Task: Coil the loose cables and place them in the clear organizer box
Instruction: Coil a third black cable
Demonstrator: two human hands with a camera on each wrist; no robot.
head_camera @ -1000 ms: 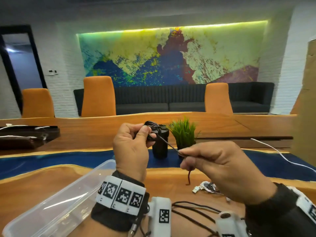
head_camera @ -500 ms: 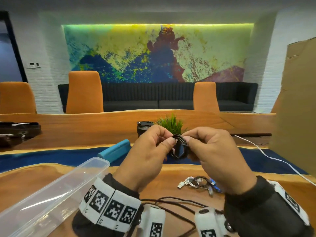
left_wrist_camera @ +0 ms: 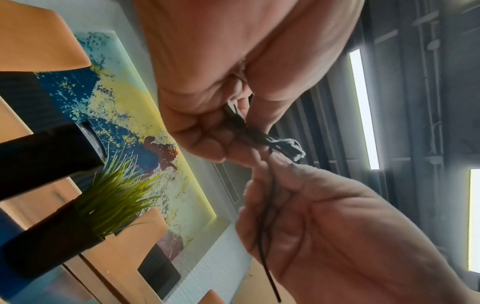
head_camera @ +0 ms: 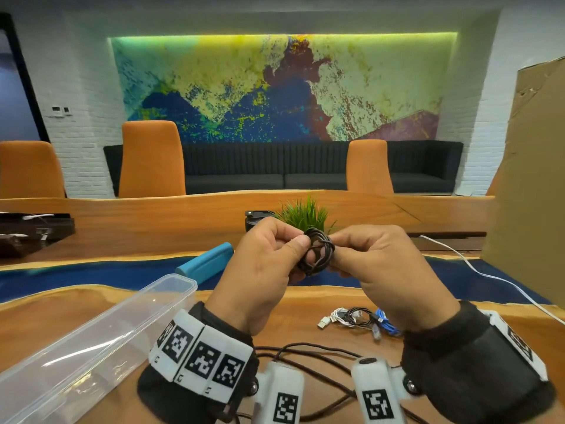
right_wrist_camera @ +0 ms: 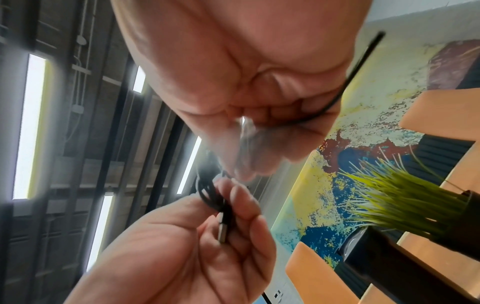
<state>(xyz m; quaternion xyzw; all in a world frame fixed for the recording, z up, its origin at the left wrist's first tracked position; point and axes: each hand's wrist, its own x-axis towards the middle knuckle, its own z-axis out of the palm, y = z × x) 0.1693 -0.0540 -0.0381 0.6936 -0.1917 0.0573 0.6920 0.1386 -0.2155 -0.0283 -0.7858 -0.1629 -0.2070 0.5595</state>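
Head view: left hand [head_camera: 263, 270] and right hand [head_camera: 385, 270] pinched black cable coil [head_camera: 316, 255] above table [head_camera: 305, 304], much as half a second earlier; clear box [head_camera: 101, 341] lay at 8 o'clock.
Left wrist view: gripped coil [left_wrist_camera: 262, 137]; loose tail ran toward 6 o'clock.
Right wrist view: held metal plug [right_wrist_camera: 221, 228] in left fingers [right_wrist_camera: 244, 197].
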